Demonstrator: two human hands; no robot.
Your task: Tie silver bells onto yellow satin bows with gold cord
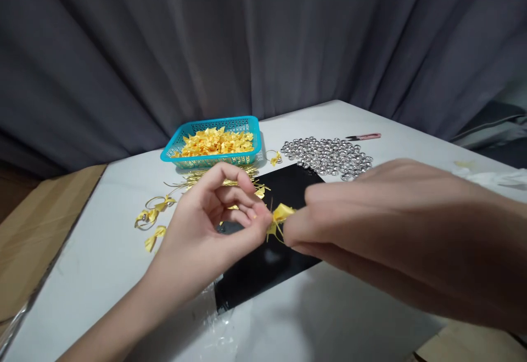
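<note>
Over a black mat [263,274], my two hands meet at a yellow ribbon bow [283,212] with thin gold ties trailing from it. The thumb and fingertips of my left hand [224,213] pinch its left end. My right hand [349,222] is closed on the right end, its fingertips partly hidden behind the knuckles. Under and behind my left hand lies a bunch of gold twist ties [197,176]. Left of that hand, several finished-looking yellow bows [147,217] with looped gold ties rest on the white table.
A blue plastic basket [260,137] full of yellow bows stands at the back. Right of it spread many silver bells or beads [327,156], with pink-handled thread snips [364,137] beyond. A cardboard box [45,230] flanks the table [102,263]; a grey curtain [247,38] hangs behind.
</note>
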